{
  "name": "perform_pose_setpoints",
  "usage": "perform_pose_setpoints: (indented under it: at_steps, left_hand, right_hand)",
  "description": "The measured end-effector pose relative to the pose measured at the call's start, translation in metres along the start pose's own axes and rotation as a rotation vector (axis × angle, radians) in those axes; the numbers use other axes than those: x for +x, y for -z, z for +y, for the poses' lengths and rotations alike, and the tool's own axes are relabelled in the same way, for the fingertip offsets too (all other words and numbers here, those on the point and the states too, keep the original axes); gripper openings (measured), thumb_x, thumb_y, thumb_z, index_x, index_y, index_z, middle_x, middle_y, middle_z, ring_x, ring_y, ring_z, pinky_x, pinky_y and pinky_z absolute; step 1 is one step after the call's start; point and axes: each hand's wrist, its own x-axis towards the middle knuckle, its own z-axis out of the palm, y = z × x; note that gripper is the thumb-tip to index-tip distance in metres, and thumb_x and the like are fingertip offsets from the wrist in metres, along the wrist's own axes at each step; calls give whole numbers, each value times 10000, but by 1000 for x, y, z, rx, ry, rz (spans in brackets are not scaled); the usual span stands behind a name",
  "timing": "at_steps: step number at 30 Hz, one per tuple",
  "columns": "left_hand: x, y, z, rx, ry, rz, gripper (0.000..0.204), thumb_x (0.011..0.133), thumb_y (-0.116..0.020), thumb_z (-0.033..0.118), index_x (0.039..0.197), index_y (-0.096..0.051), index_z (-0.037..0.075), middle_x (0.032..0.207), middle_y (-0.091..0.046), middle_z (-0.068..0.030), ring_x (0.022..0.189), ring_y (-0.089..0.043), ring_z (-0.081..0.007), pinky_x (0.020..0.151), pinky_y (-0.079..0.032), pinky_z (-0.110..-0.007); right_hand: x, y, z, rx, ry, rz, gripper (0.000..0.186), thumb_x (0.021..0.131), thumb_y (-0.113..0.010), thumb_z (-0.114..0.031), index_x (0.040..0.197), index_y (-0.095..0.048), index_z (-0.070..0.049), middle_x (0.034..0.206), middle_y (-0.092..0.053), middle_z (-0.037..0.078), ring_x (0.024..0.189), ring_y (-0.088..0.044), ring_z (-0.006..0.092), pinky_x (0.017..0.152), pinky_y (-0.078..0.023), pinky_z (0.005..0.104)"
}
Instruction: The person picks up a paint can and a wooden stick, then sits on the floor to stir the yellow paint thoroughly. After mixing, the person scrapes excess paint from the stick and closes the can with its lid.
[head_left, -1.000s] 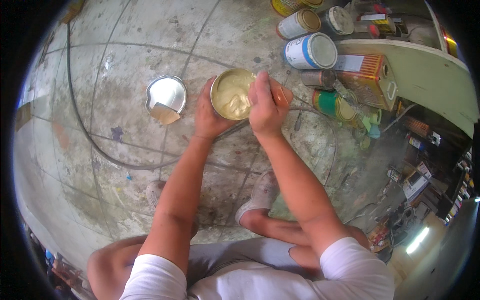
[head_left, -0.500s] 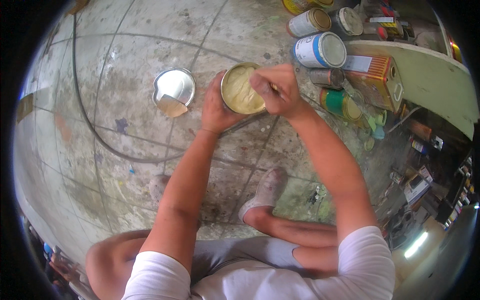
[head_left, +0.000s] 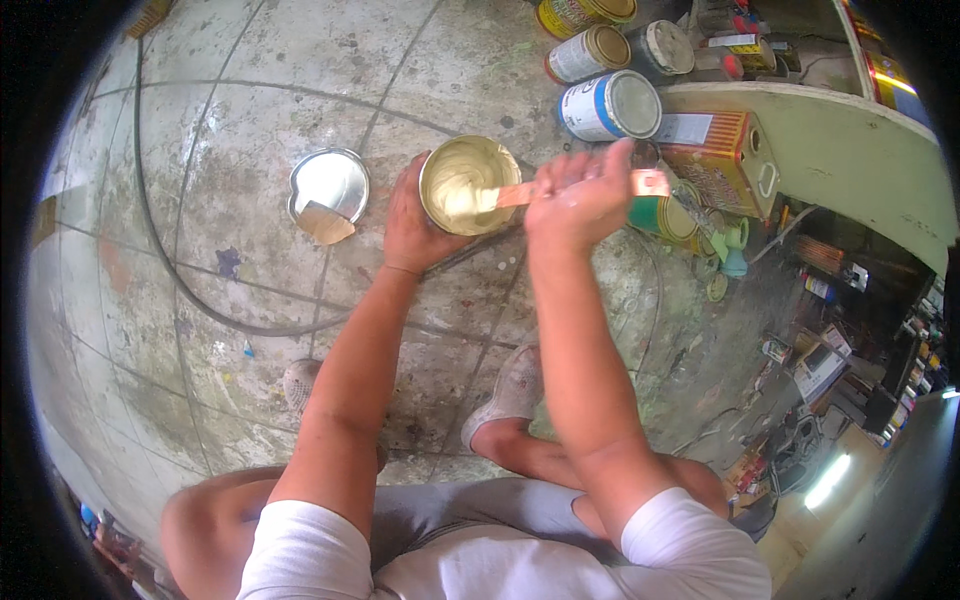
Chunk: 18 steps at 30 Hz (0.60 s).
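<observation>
A round metal can (head_left: pixel 428 205) holds thick, pale yellow paste (head_left: pixel 462 178) with swirls across its surface. My left hand (head_left: pixel 413 222) is wrapped round the can's left and near side. Closed in a fist, my right hand (head_left: pixel 578 200) grips a flat reddish-brown spatula (head_left: pixel 514 195). The spatula lies nearly level across the can's right rim, with its left end in the paste and its other end sticking out past my fist. To the left on the floor lies a shiny round lid (head_left: pixel 331 178), a brown scraper-like piece (head_left: pixel 326 223) overlapping its near edge.
A white-and-blue can (head_left: pixel 612 106), a rectangular tin (head_left: pixel 722 150) and a green can (head_left: pixel 664 215) stand to the right, with further cans behind. A pale board (head_left: pixel 800 130) runs beyond them. A dark hose (head_left: pixel 190 287) curves over the stained tiled floor (head_left: pixel 250 120).
My right hand has swung from above the can to its right side, tilting the spatula down nearly level so that it shows. The paste looks more swirled. My left hand stays on the can.
</observation>
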Motion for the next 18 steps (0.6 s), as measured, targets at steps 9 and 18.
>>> perform_pose_setpoints:
  at_steps: [9,18]
  left_hand:
    - [-2,-1,-4,-23,22,-18,1228,523,-978,433,1490,-320,59,1465,-483,-198,1335,-481,-432,1107,-418,-510]
    - [-3,-1,2,64,-39,40,1222,525,-978,442,1477,-327,39,1423,-509,-200,1294,-509,-431,1093,-418,-521]
  right_hand:
    - [3,-16,15,53,-5,-113,503,1037,-536,-411,665,-294,-175,534,-234,-23,441,-220,127,452,-240,314]
    - [-7,39,22,-148,-66,-401,497,1057,-502,-396,663,-302,-168,517,-206,-12,442,-201,137,470,-274,328]
